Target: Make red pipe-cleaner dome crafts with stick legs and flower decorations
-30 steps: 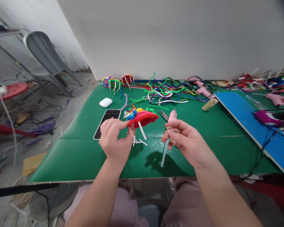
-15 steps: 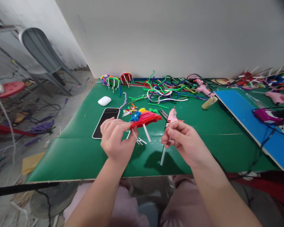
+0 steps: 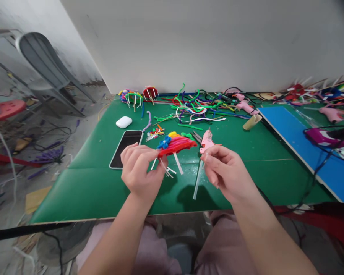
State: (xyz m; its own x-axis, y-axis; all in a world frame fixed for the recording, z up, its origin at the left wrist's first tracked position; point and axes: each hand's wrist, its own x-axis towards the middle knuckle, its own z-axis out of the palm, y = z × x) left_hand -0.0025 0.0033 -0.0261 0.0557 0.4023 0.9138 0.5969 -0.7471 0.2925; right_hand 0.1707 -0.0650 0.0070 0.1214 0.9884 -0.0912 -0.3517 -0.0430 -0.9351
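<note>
My left hand (image 3: 143, 164) pinches the edge of a small pipe-cleaner umbrella top (image 3: 179, 146), held tilted above the table. It is red and pink, with a blue flower, a yellow piece and a green piece on it, and a white strip (image 3: 178, 163) hangs beneath. To its right, my right hand (image 3: 222, 166) is closed in a pinch; whatever lies between thumb and fingers is too small to make out. Just beyond those fingers lies a pink glue gun (image 3: 207, 139) with a clear glue stick (image 3: 197, 181) pointing towards me. Scissors (image 3: 197, 136) lie against the gun, partly hidden.
On the green table (image 3: 88, 183) lie a phone (image 3: 128, 141), a white case (image 3: 124, 122) and small coloured bits (image 3: 155, 132). Finished umbrellas (image 3: 151, 93), tangled pipe cleaners (image 3: 192, 107) and a tape roll (image 3: 252, 122) are farther back. A blue board (image 3: 298, 141) lies right.
My right hand's fingers have shifted slightly up and drawn together, uncovering more of the glue stick. My left hand keeps the umbrella top almost where it was. The view has moved a little.
</note>
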